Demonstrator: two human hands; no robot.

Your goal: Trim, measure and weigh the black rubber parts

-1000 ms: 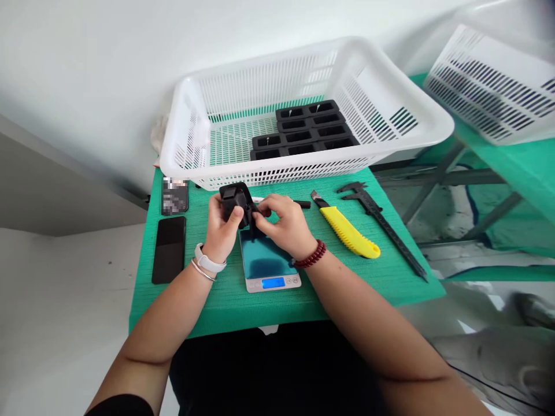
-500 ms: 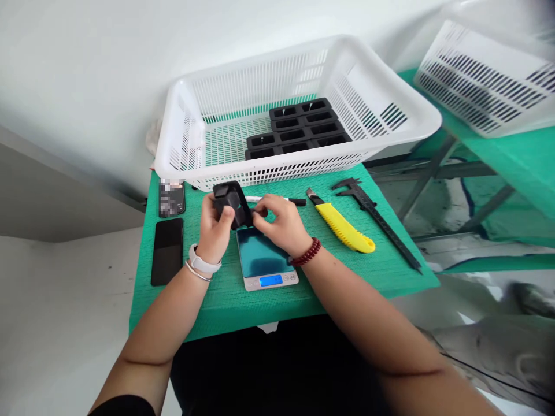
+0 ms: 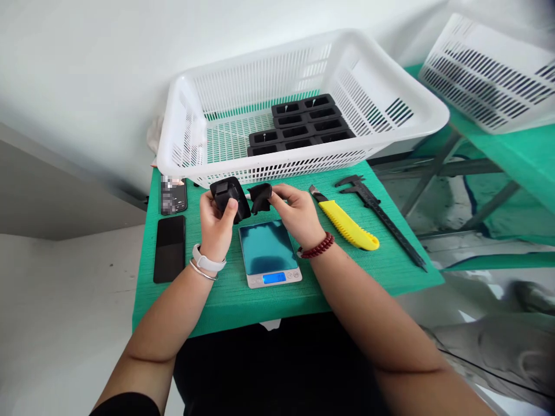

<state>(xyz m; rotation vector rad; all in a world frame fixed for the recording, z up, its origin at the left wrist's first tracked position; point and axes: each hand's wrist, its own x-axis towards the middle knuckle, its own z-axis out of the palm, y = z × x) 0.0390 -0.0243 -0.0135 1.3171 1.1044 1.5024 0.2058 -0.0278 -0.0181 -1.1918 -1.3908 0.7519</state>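
My left hand (image 3: 215, 224) is closed around a black plastic block (image 3: 228, 195), held just above the far left corner of a small digital scale (image 3: 269, 253). A few centimetres to its right, my right hand (image 3: 295, 215) pinches a smaller black piece (image 3: 260, 196), now apart from the block. Both hands hover over the green mat (image 3: 243, 294) in front of a white basket (image 3: 390, 124). The scale's shiny platform is bare and its blue display is lit.
Several black rectangular blocks (image 3: 301, 128) lie in rows inside the white basket. A yellow utility knife (image 3: 347, 225) and a black caliper (image 3: 381, 216) lie to the right of the scale. Two phones (image 3: 170, 247) lie at the mat's left edge. Another white basket (image 3: 489, 75) stands at the far right.
The smaller black piece has come off the block: before, both hands were together on one block; now my right hand holds the piece a little to the right of it.
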